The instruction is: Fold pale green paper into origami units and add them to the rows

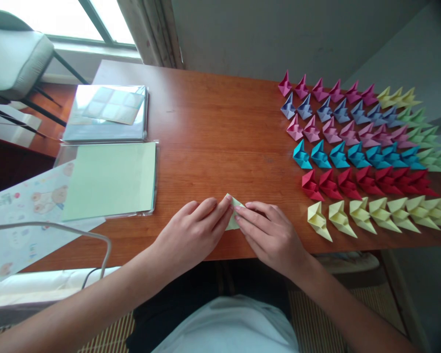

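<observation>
A small piece of light green folded paper [232,223] lies at the table's front edge, mostly covered by my fingers. My left hand [196,228] grips its left side, with the fingertips close together near the paper's top point. From the other side, my right hand [272,235] presses its fingertips on the paper's right slope. Both hands are closed on the paper, and the thumbs are hidden from view.
Rows of folded paper boats in magenta, purple, pink, blue [320,155], red [330,185] and yellow [318,221] fill the right side. At left lie a green paper stack [112,179], a silvery pack [106,130], a printed sheet [33,211] and a white cable [108,245].
</observation>
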A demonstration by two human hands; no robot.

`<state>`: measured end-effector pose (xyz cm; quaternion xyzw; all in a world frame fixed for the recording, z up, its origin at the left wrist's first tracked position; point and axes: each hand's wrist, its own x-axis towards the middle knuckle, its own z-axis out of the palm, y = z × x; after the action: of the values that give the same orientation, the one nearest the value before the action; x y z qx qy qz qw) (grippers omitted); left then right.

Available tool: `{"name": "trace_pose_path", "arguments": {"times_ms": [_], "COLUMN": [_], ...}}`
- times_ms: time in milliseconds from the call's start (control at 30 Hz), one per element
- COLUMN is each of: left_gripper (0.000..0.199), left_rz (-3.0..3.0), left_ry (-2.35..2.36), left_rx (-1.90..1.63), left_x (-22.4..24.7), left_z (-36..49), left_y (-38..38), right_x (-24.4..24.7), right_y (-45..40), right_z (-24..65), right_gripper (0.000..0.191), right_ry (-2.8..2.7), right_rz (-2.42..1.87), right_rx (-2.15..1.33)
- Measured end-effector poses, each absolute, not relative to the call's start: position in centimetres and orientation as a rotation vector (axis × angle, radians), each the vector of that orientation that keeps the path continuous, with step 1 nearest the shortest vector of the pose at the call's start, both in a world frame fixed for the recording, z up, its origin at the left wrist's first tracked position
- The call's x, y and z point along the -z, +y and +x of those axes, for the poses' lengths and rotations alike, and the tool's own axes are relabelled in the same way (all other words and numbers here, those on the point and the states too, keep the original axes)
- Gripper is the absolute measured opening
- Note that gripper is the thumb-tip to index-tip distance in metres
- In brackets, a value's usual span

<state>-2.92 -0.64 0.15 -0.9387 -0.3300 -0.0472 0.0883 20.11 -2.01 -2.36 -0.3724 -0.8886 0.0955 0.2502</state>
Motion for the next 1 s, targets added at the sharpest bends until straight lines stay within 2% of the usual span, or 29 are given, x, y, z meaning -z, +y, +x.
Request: {"name": "trace_pose_path", "arguments": {"times_ms": [667,800,1000], "left_gripper": [0.035,0.035,0.033], "left_rz": [-2.789,-2.802,-2.795], "left_ry": [-0.952,-0.942,-0.938], "left_rx": [0.258,0.231,0.213], "left_x": [0.0,-0.1,-0.1], "left_z": [-3.0,-3.0,-3.1], "left_y": [-0.7,-0.7,-0.8], "right_x": [2.4,1.1,-0.2], "right_y": [-1.9,-0.8,3.1], "right_z": [20.3,19.9,18.2], "right_gripper": [0.032,0.024,0.009], "right_ry": [-2.377,-2.151,-2.071], "right_rz": [-1.003,-1.062,-1.493], "right_rx": [-0.342,-0.560,-0.693]}}
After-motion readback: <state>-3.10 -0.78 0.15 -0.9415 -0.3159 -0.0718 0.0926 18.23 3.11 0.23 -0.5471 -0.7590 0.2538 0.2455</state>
